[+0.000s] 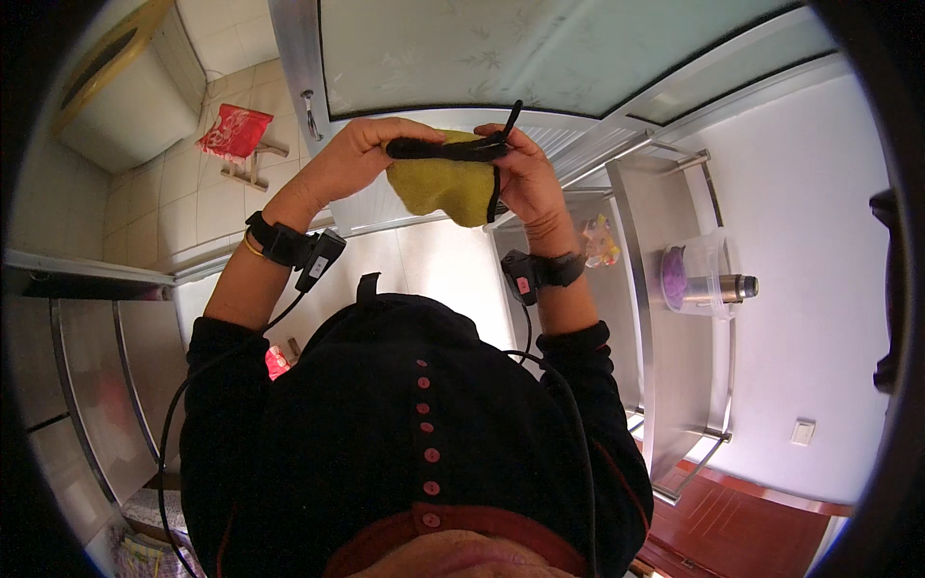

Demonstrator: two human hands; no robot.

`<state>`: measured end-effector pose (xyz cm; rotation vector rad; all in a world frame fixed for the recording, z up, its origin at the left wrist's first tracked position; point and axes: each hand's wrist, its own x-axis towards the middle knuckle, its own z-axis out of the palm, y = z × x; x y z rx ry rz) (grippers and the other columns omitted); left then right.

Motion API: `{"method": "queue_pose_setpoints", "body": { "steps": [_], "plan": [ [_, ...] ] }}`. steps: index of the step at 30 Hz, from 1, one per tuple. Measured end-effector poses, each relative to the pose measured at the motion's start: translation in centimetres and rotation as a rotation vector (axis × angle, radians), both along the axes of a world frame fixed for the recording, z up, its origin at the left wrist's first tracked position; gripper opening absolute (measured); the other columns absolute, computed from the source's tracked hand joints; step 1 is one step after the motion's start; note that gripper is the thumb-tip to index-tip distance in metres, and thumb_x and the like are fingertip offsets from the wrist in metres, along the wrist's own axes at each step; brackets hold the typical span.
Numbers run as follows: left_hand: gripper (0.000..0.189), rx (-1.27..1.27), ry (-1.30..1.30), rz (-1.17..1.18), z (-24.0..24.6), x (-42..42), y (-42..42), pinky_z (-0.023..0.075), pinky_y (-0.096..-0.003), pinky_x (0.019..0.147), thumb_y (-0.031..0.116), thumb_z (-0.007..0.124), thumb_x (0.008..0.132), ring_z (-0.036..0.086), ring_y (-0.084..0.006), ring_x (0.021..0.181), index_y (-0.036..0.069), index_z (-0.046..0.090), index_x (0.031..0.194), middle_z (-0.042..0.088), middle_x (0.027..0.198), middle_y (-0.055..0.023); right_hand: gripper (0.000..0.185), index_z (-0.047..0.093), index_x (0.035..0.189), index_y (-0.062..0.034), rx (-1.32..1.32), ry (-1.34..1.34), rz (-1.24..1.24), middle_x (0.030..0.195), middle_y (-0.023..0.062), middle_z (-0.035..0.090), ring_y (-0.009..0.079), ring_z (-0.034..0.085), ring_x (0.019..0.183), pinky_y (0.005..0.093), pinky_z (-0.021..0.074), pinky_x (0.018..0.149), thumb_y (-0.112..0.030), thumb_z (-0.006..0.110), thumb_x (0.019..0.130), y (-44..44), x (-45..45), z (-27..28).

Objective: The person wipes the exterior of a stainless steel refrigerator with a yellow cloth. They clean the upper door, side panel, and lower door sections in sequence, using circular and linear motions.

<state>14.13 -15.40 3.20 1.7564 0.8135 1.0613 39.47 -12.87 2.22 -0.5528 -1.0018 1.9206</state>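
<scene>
A yellow-green cloth point(448, 189) with black edging and a black loop sticking up at its right end is stretched between my hands at the top centre. My left hand point(368, 155) pinches its left end, thumb along the black edge. On the other side, my right hand point(526, 170) grips the right end near the black loop, its fingertips partly behind the fabric. The cloth's lower part hangs down between the hands. Both wrists wear black straps with small cabled devices.
A sliding door with frosted glass point(462, 50) stands before me. To the left are a red folding stool point(238, 134) and a pale bin-like container point(137, 101). At right, a steel shelf rack point(665, 217) holds a clear plastic tub point(704, 253) containing a steel thermos flask point(712, 289) and purple cloth.
</scene>
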Motion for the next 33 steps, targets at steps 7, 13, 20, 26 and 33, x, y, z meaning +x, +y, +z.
{"method": "queue_pose_setpoints", "body": {
  "steps": [7,13,20,26,33],
  "plan": [
    [0.047,0.408,0.279,0.065,-0.2,-0.2,0.6,0.0476,-0.0278,0.090,-0.014,0.052,0.073,0.060,-0.0210,0.098,0.010,0.066,0.112,0.059,0.111,-0.0078,0.032,0.056,0.113,0.0048,-0.050,-0.078,-0.088,0.107,0.0122,0.060,0.0202,0.059,0.096,0.0318,0.0481,0.089,0.002,0.060,0.082,-0.6,-1.5,1.3],
    [0.052,-0.150,-0.087,-0.065,0.5,-0.2,0.3,0.0434,-0.0331,0.101,0.014,0.062,0.082,0.054,-0.0228,0.116,0.009,0.050,0.132,0.053,0.126,-0.0123,0.042,0.056,0.115,-0.0002,0.169,-0.179,-0.236,0.105,0.0092,0.060,0.0182,0.058,0.096,0.0300,0.0476,0.088,0.012,0.062,0.075,-0.3,-1.2,1.7],
    [0.049,-0.310,0.176,-0.074,1.7,-0.4,1.6,0.0453,-0.0326,0.097,0.027,0.064,0.088,0.055,-0.0180,0.110,0.000,0.050,0.126,0.056,0.118,-0.0099,0.041,0.054,0.117,-0.0010,0.409,-0.265,-0.337,0.106,0.0071,0.059,0.0164,0.057,0.098,0.0258,0.0459,0.089,0.010,0.062,0.078,-0.7,-1.5,2.0],
    [0.035,-0.417,-0.264,-0.090,0.8,-0.2,2.0,0.0486,-0.0253,0.082,0.020,0.063,0.088,0.057,-0.0123,0.094,0.001,0.052,0.116,0.059,0.102,-0.0053,0.038,0.052,0.120,-0.0043,0.111,-0.192,-0.157,0.109,0.0079,0.058,0.0167,0.058,0.098,0.0274,0.0501,0.085,0.004,0.062,0.084,-0.9,-1.3,1.0],
    [0.034,-0.326,-0.162,-0.057,1.0,0.2,2.0,0.0493,-0.0253,0.086,0.004,0.060,0.087,0.059,-0.0121,0.095,0.004,0.055,0.120,0.061,0.106,-0.0046,0.032,0.053,0.116,-0.0044,0.237,-0.157,-0.281,0.110,0.0078,0.058,0.0181,0.058,0.099,0.0322,0.0526,0.085,0.006,0.058,0.086,-0.4,-1.7,-0.8]
  ]
}}
